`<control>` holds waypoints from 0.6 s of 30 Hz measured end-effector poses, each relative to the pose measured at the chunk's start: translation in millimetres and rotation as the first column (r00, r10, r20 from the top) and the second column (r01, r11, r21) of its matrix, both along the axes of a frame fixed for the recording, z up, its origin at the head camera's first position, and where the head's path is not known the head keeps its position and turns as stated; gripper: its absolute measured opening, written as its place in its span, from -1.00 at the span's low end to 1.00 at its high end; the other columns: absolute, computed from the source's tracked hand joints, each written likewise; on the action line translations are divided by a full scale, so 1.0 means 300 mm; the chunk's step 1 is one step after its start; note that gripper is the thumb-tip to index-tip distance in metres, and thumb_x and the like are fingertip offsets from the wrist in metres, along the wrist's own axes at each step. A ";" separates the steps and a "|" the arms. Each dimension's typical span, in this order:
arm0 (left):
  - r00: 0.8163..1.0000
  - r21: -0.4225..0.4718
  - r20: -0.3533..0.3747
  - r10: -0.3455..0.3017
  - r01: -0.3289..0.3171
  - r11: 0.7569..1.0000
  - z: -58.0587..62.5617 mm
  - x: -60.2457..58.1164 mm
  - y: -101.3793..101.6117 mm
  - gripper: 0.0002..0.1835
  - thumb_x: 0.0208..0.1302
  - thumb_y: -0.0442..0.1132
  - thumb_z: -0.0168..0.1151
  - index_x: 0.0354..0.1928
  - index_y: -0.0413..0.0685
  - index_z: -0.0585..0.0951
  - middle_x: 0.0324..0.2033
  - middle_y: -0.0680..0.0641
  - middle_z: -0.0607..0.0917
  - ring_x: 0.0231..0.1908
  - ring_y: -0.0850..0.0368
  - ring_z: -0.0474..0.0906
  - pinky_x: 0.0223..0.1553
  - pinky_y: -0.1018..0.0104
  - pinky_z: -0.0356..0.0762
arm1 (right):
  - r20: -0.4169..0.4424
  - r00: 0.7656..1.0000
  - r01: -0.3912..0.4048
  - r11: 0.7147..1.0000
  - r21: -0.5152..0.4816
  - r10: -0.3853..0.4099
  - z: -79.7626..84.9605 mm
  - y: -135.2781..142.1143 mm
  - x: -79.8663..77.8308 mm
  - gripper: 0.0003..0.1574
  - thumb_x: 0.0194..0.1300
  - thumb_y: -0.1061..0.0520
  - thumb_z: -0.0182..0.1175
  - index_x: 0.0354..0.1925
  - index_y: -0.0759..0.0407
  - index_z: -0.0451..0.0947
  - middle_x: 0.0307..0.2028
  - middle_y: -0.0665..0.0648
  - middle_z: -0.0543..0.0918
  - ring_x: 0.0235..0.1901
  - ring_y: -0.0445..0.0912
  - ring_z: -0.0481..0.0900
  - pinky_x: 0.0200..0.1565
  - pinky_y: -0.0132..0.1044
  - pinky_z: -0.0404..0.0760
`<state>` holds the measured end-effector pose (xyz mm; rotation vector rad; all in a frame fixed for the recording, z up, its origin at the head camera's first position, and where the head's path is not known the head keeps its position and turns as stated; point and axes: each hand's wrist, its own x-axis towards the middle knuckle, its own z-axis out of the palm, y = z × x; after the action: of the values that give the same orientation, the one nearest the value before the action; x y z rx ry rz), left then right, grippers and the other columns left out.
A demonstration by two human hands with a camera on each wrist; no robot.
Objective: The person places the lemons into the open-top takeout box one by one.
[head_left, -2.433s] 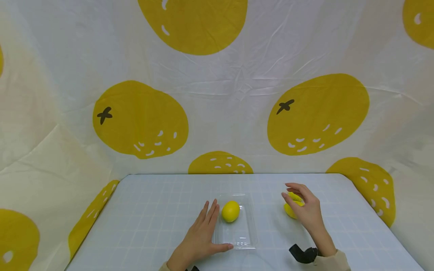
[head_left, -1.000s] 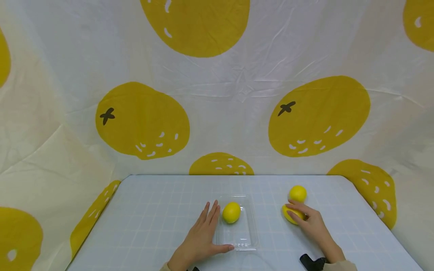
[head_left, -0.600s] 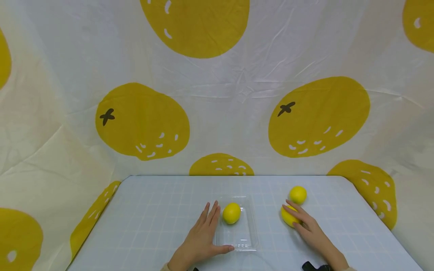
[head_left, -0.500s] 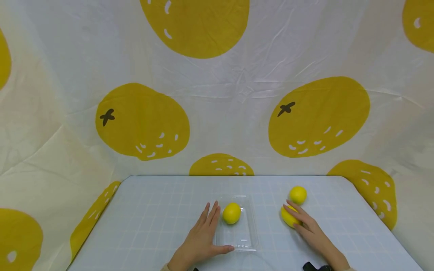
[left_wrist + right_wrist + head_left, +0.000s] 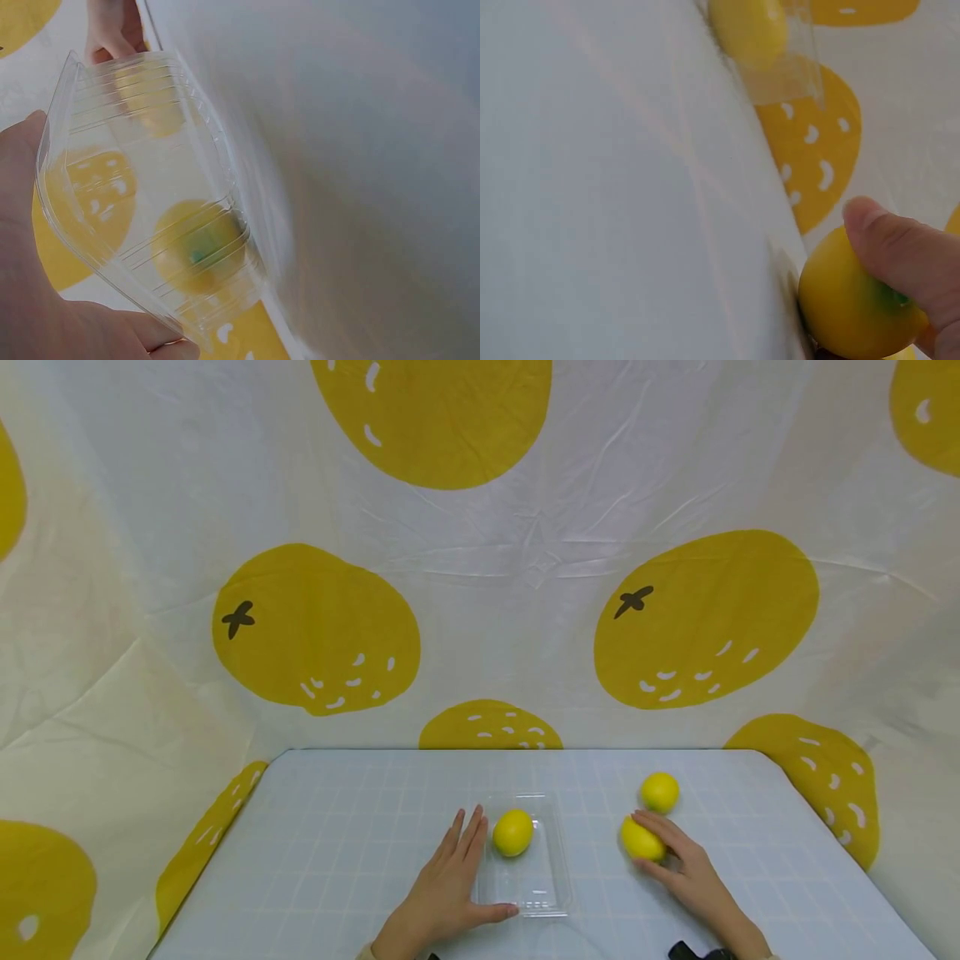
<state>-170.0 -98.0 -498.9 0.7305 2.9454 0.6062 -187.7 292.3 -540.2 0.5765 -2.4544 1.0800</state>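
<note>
My left hand (image 5: 442,885) lies along the left side of a clear plastic tray (image 5: 517,883), fingers straight and spread, thumb reaching the front rim. Inside that tray, toward its back, rests one lemon (image 5: 513,832). To the right, my right hand (image 5: 690,870) holds a second lemon (image 5: 637,839) between thumb and fingers, low over the table. The right wrist view shows the thumb laid across this lemon (image 5: 847,300), near a green patch at its end. Just behind it sits a third lemon (image 5: 660,792), partly behind the fingertips.
The white table (image 5: 337,827) has a faint grid pattern and rounded back corners. A pale curtain (image 5: 510,635) printed with large yellow fruit hangs behind and at both sides. A black wrist strap piece (image 5: 693,952) shows at the right sleeve.
From above the two right-hand lemons, my right hand has come down to the nearer one, which has shifted and turned slightly; its thumb now lies at the near side. My left hand stays put.
</note>
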 end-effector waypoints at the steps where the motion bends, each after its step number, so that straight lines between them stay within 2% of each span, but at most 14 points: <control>1: 1.000 0.002 0.000 -0.001 0.001 1.000 0.001 0.001 0.000 0.33 -0.02 0.65 0.08 0.58 -0.10 -0.08 0.58 -0.02 -0.23 0.54 -0.10 -0.35 0.40 -0.18 0.07 | 0.000 1.000 0.003 1.000 -0.010 -0.003 -0.003 -0.001 -0.001 -0.22 0.11 0.20 0.49 0.29 0.15 0.48 0.24 0.22 0.52 0.25 -0.49 0.27 0.09 -0.71 0.31; 4: 1.000 0.006 -0.010 -0.005 0.005 1.000 0.002 0.003 -0.001 0.33 -0.01 0.64 0.08 0.58 -0.12 -0.07 0.58 -0.04 -0.21 0.53 -0.12 -0.33 0.39 -0.19 0.09 | -0.005 1.000 0.008 1.000 -0.029 -0.008 -0.009 -0.004 -0.002 -0.21 0.02 0.21 0.54 0.24 0.16 0.51 0.22 0.21 0.53 0.18 -0.50 0.32 -0.07 -0.68 0.43; 11: 1.000 -0.002 -0.024 -0.006 0.006 1.000 -0.005 0.000 -0.002 0.33 -0.01 0.64 0.07 0.58 -0.11 -0.08 0.58 -0.01 -0.24 0.53 -0.13 -0.34 0.40 -0.18 0.08 | 0.033 0.996 0.077 0.997 -0.006 -0.077 -0.008 -0.015 0.001 -0.21 -0.08 0.06 0.62 0.13 0.01 0.54 0.25 0.14 0.55 0.13 -0.55 0.33 -0.20 -0.52 0.49; 15: 1.000 -0.001 -0.020 0.000 0.000 1.000 -0.009 -0.004 -0.003 0.34 -0.02 0.65 0.08 0.58 -0.09 -0.09 0.58 0.00 -0.25 0.54 -0.10 -0.36 0.41 -0.16 0.06 | 0.030 0.995 0.094 0.996 -0.008 -0.094 -0.009 -0.019 -0.001 -0.17 -0.17 0.05 0.66 0.10 0.01 0.54 0.19 0.14 0.59 0.01 -0.47 0.42 -0.27 -0.44 0.53; 18: 1.000 -0.002 -0.010 0.002 -0.003 1.000 -0.014 -0.006 -0.004 0.35 -0.04 0.66 0.08 0.58 -0.08 -0.08 0.58 -0.01 -0.24 0.54 -0.08 -0.38 0.41 -0.15 0.05 | -0.004 0.996 0.092 0.996 -0.017 -0.092 -0.010 -0.023 -0.002 -0.14 -0.25 0.11 0.69 0.07 0.06 0.55 0.13 0.17 0.62 -0.10 -0.39 0.47 -0.30 -0.44 0.54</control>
<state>-171.7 -99.3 -503.0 0.7319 2.9559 0.6020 -188.1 285.5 -543.2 0.4550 -2.4403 1.0604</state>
